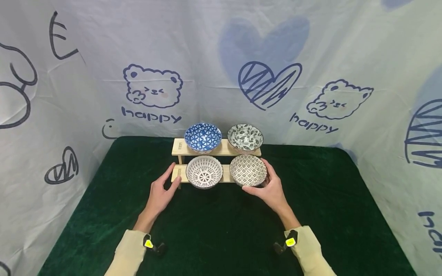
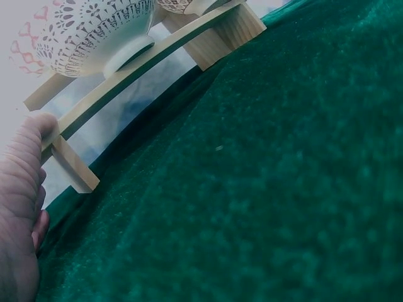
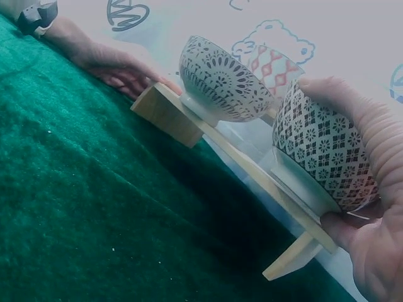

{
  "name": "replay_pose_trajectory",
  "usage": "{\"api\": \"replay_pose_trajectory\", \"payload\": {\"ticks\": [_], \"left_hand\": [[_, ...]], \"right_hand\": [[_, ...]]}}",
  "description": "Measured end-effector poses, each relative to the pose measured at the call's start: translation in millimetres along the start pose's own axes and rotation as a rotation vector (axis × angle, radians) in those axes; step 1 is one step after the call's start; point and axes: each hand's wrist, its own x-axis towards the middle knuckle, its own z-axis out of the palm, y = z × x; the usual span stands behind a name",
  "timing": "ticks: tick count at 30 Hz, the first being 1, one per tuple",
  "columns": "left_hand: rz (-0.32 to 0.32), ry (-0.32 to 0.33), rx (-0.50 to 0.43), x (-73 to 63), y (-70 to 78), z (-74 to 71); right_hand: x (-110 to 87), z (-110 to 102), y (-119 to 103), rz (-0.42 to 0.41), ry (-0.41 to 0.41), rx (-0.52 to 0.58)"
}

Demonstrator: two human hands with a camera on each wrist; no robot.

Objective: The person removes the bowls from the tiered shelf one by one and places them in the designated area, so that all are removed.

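A two-tier wooden rack (image 1: pixel 224 179) carries bowls on both shelves. My left hand (image 1: pixel 161 193) grips the left end of its lower shelf; in the left wrist view the thumb (image 2: pixel 39 126) presses on the shelf's edge. On the lower right, my right hand (image 1: pixel 271 191) holds a bowl with a small diamond-and-flower pattern (image 1: pixel 248 170), its thumb at the rim and a fingertip near the foot. This bowl tilts slightly in the right wrist view. Beside it sits a white bowl with dark petal marks (image 1: pixel 204 172), which neither hand touches.
On the upper shelf stand a blue triangle-patterned bowl (image 1: pixel 203 137) and a bowl with dark leaf motifs (image 1: pixel 245 137). Dark green cloth (image 1: pixel 221 230) covers the table. A pale curtain with printed drawings (image 1: pixel 207 57) hangs close behind the rack.
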Motion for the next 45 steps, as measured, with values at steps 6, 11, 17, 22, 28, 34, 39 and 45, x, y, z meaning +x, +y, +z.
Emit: {"api": "replay_pose_trajectory", "payload": {"ticks": [6, 11, 17, 22, 28, 34, 39, 45], "left_hand": [[0.022, 0.013, 0.000, 1.3, 0.2, 0.0], [0.029, 0.012, 0.003, 2.6, -0.1, 0.1], [0.017, 0.009, -0.002, 1.7, -0.3, 0.3], [-0.002, -0.007, -0.002, 1.3, -1.3, 0.7], [0.005, -0.004, 0.001, 1.3, -1.5, 0.7], [-0.001, -0.010, -0.002, 1.1, -1.6, 1.2], [-0.003, -0.012, -0.003, 0.2, -0.8, 0.4], [0.001, -0.007, -0.005, -0.6, -1.6, 0.6]], "right_hand": [[0.0, -4, -2, -0.001, -0.024, 0.016], [0.5, -8, -5, -0.013, -0.034, 0.013], [0.5, -14, -6, -0.032, -0.059, 0.001], [0.9, -22, -8, -0.035, -0.077, -0.003], [2.4, -27, -7, -0.045, -0.093, -0.012], [3.4, -32, -4, -0.059, -0.092, -0.007], [4.4, -38, -3, -0.053, -0.083, -0.001], [4.8, -46, -3, -0.082, -0.082, 0.013]]}}
